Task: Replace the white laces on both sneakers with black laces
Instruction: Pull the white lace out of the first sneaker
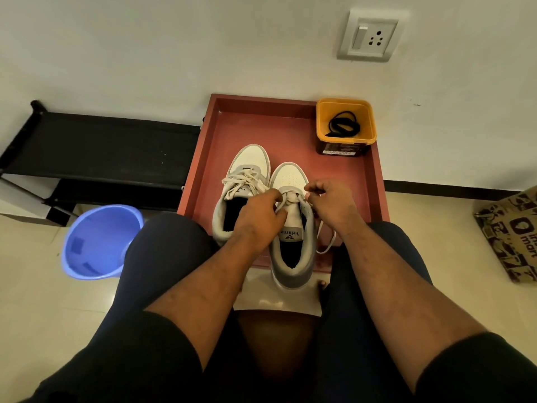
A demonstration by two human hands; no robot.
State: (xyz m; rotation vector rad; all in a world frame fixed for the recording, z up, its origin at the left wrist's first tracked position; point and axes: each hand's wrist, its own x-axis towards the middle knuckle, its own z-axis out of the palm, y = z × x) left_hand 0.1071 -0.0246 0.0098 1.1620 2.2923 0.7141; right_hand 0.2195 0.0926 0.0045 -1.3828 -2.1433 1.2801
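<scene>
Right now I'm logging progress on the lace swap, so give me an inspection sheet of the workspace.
Surface: red rimmed tray on pale tiled floor.
Job's things: two white-and-grey sneakers; right sneaker half unlaced, left sneaker holds its white laces; coiled black laces in yellow plastic tub.
Clutter: blue plastic bucket, printed cardboard box.
Grippers: left hand and right hand, fingers pinching right sneaker's white lace.
Cables: nothing seen.
Surroundings: black low rack, wall socket.
</scene>
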